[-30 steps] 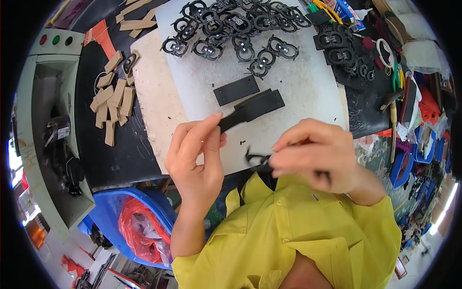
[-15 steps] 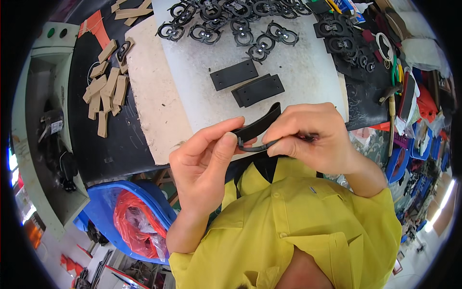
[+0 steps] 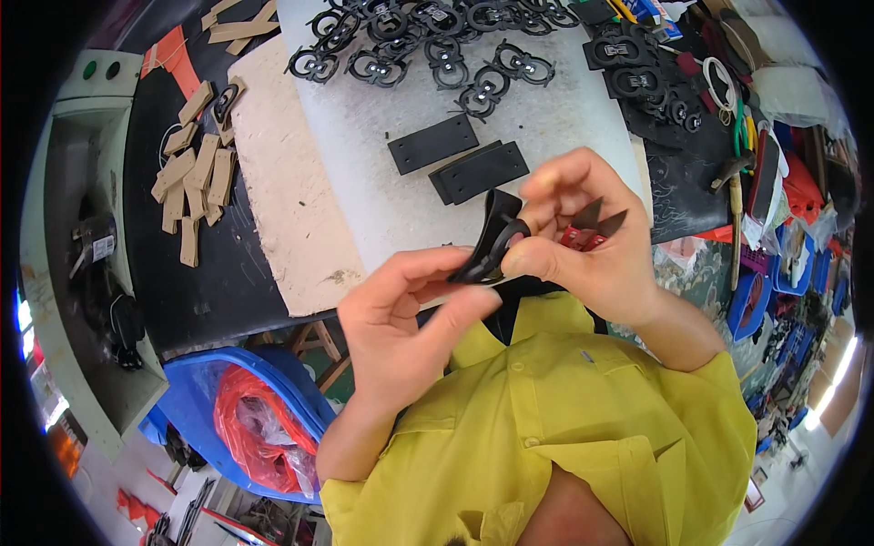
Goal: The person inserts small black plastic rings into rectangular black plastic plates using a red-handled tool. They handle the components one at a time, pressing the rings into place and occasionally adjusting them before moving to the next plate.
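Observation:
Between my hands, above the near edge of the white board, is a folded black strap (image 3: 497, 211) with a curved black ring-like part (image 3: 506, 242) along its side. My left hand (image 3: 401, 314) holds the strap's lower end with its index finger, the thumb lying just below. From the other side, my right hand (image 3: 596, 250) pinches the ring-like part between thumb and fingers. Red-handled thread snips (image 3: 592, 227) are tucked in the right palm, their dark blades pointing up and outward. Just beyond lie flat black rectangular pieces (image 3: 433, 144) with small holes, two of them overlapping.
Many black oval buckle-like parts (image 3: 446, 62) are heaped at the white board's far end (image 3: 319, 118). Tan rectangular pieces (image 3: 196, 177) lie scattered on the left. More black parts (image 3: 637, 82) and a hammer (image 3: 733, 173) are on the right. A blue bin (image 3: 200, 400) stands at lower left.
The strap has turned more upright, with its ring side now facing right. My right hand has turned and opened its palm, bringing the snips into sight. My left thumb has shifted lower.

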The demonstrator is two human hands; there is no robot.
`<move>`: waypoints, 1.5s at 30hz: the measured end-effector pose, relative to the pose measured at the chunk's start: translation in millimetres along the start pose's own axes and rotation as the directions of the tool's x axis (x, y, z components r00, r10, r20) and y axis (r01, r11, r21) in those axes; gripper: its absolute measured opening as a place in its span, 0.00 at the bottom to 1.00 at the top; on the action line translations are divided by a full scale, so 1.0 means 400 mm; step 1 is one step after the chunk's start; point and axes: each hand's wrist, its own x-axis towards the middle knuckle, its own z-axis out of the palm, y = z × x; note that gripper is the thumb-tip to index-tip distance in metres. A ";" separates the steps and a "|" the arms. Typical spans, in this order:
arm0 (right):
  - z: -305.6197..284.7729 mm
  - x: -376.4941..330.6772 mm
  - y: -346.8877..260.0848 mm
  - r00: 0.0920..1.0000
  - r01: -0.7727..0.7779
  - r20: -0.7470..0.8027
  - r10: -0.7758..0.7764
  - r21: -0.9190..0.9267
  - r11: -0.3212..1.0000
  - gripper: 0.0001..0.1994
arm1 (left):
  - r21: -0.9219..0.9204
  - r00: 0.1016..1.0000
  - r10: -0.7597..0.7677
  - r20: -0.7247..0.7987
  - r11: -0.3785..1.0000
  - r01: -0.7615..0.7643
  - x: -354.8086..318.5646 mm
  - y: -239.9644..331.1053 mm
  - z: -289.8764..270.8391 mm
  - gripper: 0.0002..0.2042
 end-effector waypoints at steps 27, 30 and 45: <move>-0.024 -0.014 0.005 0.992 -0.022 0.119 0.050 -0.225 0.974 0.12 | 0.121 0.992 0.122 0.017 0.985 -0.123 0.006 -0.023 0.025 0.16; -0.024 -0.021 0.008 0.981 -0.128 0.129 0.145 -0.130 0.983 0.10 | 0.091 0.998 0.064 0.016 0.994 -0.065 0.005 -0.023 0.026 0.17; -0.031 0.007 0.008 0.944 -0.308 0.155 0.293 0.085 0.947 0.08 | -0.088 0.994 0.042 -0.100 0.995 -0.051 0.033 -0.026 0.017 0.23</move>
